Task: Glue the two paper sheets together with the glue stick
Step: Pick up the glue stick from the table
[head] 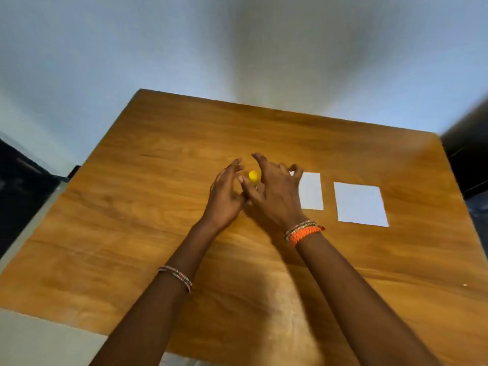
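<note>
Both hands (253, 191) cupped round yellow glue stick (253, 177).

The table (158, 207) is wood-grained with a soft sheen. On it lie two matt white paper sheets (360, 204), smooth and flat.

No readable text, labels, brands or numbers anywhere. Both paper sheets (360, 204) show blank white faces. The yellow glue stick (253, 177) is blurred and mostly hidden between the hands; any print on it can't be made out.
</note>
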